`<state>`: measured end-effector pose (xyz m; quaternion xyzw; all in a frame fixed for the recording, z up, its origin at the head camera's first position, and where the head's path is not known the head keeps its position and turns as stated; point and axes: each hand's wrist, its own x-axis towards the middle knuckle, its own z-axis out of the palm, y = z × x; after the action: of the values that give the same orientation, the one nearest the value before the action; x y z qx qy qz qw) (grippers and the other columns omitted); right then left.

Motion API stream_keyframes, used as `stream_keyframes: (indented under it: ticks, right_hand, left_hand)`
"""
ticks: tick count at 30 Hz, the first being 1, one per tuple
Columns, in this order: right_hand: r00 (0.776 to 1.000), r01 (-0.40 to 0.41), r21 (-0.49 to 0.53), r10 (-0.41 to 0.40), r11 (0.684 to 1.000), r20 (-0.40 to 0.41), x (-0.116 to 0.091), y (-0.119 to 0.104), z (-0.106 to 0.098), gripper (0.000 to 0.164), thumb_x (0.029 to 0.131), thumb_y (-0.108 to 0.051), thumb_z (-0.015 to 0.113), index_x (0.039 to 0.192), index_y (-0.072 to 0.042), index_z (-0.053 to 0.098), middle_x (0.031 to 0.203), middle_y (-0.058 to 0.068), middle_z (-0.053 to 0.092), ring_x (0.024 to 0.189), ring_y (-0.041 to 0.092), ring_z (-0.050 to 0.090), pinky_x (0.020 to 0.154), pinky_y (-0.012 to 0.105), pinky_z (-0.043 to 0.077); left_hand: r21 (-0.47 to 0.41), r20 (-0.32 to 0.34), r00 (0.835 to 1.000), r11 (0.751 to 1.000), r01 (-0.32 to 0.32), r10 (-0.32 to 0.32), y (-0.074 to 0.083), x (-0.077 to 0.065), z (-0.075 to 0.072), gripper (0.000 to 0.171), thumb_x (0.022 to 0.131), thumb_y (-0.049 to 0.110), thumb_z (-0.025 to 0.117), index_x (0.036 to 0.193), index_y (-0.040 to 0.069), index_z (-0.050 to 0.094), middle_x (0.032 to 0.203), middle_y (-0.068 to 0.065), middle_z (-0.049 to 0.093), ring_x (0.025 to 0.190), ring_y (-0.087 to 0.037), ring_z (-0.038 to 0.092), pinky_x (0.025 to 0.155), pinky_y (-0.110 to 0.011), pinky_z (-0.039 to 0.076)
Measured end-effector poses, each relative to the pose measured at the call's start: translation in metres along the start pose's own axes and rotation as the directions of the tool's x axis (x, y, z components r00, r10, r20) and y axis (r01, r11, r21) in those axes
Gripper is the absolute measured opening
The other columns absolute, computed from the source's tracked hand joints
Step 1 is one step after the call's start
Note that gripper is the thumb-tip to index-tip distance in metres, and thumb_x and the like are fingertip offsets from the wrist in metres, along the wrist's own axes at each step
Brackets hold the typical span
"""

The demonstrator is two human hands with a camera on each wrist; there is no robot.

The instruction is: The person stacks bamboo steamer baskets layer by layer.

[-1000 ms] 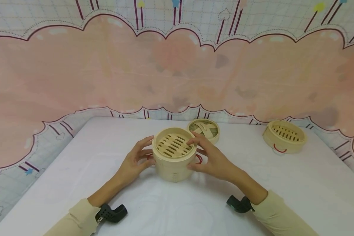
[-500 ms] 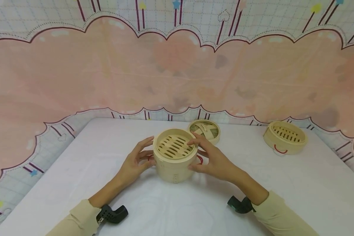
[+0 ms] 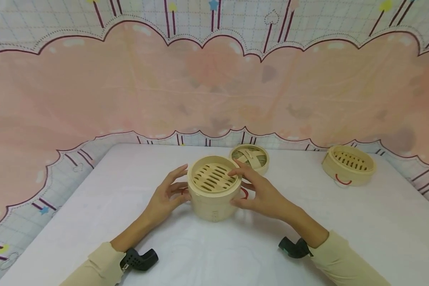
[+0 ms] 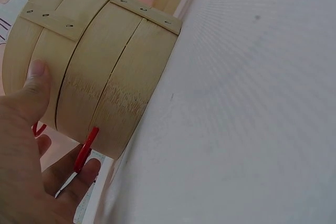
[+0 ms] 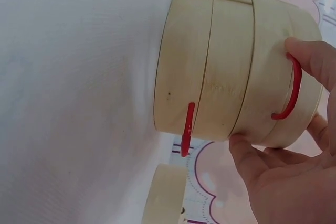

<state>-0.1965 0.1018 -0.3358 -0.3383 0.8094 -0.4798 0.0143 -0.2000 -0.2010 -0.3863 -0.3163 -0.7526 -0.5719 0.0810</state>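
Two round bamboo steamer baskets stand stacked on the white table, the upper basket (image 3: 214, 174) showing its slotted floor and the lower basket (image 3: 214, 210) beneath it. From the left, my left hand (image 3: 164, 194) holds the upper basket, its thumb (image 4: 37, 85) on the wall and its fingers round the far side. My right hand (image 3: 259, 190) grips the same basket from the right, with the thumb on the wall by a red handle (image 5: 295, 90) and the index finger over the rim. In the right wrist view a seam separates the two baskets, which sit flush together.
Just behind the stack lies a steamer lid (image 3: 250, 157) with a woven top. Another steamer basket (image 3: 348, 165) with a red handle sits at the back right of the white table (image 3: 214, 254). A patterned cloth (image 3: 214, 87) hangs behind.
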Motion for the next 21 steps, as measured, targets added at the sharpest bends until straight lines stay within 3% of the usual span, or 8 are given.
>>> stream_keyframes:
  ticks: [5,11,16,21]
  right_hand:
    - [1.0,0.004,0.016,-0.004,1.0,0.009,0.0,0.001,-0.003,0.063,0.079,-0.013,0.08,0.132,-0.019,0.048,0.157,0.0,0.018,0.136,0.022,0.033,0.1,0.033,0.043]
    - [1.0,0.003,0.054,-0.004,0.999,0.021,0.0,0.002,-0.004,0.063,0.08,-0.012,0.079,0.134,-0.017,0.049,0.157,0.0,0.017,0.138,0.022,0.031,0.1,0.032,0.042]
    - [1.0,-0.004,0.055,0.002,0.998,0.031,0.0,0.002,-0.006,0.064,0.08,-0.012,0.079,0.136,-0.018,0.049,0.157,-0.004,0.016,0.138,0.019,0.03,0.1,0.029,0.042]
    - [0.999,-0.004,0.036,0.003,0.999,0.035,0.0,0.003,-0.008,0.064,0.082,-0.012,0.077,0.138,-0.018,0.048,0.157,-0.006,0.018,0.136,0.02,0.033,0.098,0.029,0.044]
  left_hand:
    - [-0.01,-0.012,1.0,1.0,0.004,-0.004,0.0,0.001,0.002,0.082,0.082,-0.01,0.069,0.15,0.01,0.027,0.143,-0.013,0.037,0.115,-0.03,0.055,0.089,-0.037,0.051]
    - [-0.007,-0.007,0.999,0.999,0.038,-0.038,0.003,0.002,0.002,0.083,0.082,-0.012,0.067,0.15,0.008,0.026,0.143,-0.015,0.037,0.116,-0.034,0.054,0.09,-0.043,0.05]
    - [-0.014,-0.002,0.999,0.998,0.054,-0.054,0.022,0.004,0.003,0.081,0.083,-0.013,0.065,0.15,0.004,0.022,0.142,-0.022,0.036,0.114,-0.041,0.054,0.091,-0.055,0.046]
    - [-0.01,-0.002,0.998,0.998,0.064,-0.064,0.031,0.004,0.003,0.08,0.083,-0.012,0.066,0.149,0.001,0.022,0.142,-0.024,0.036,0.113,-0.041,0.054,0.091,-0.054,0.047]
